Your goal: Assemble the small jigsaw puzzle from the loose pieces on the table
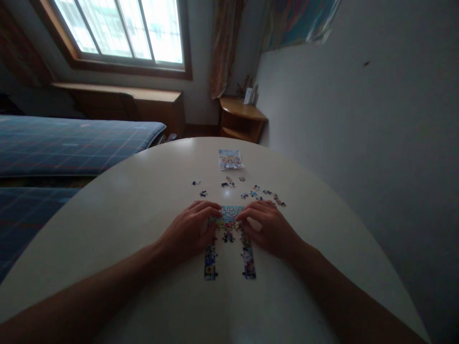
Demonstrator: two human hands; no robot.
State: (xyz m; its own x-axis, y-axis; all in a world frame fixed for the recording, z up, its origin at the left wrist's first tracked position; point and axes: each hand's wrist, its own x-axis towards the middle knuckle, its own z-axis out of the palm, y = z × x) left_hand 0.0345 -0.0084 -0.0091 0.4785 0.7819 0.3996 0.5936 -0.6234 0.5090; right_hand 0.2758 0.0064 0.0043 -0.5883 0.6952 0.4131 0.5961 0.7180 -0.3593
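Observation:
A partly joined jigsaw puzzle (pixel 229 239) lies on the round white table (pixel 143 200), its top band and two side strips assembled. My left hand (pixel 190 229) rests on the puzzle's left edge, fingers curled with their tips pressing on the top band. My right hand (pixel 267 227) mirrors it on the right edge, fingers bent and pressed against the pieces. The fingertips of both hands nearly meet over the top band. Whether either hand pinches a loose piece I cannot make out.
Several loose puzzle pieces (pixel 251 191) lie scattered beyond the hands. A small printed picture sheet (pixel 230 159) sits further back. A bed with a blue checked cover (pixel 71 138) stands left, a wooden corner shelf (pixel 242 119) behind, a grey wall (pixel 358 119) right.

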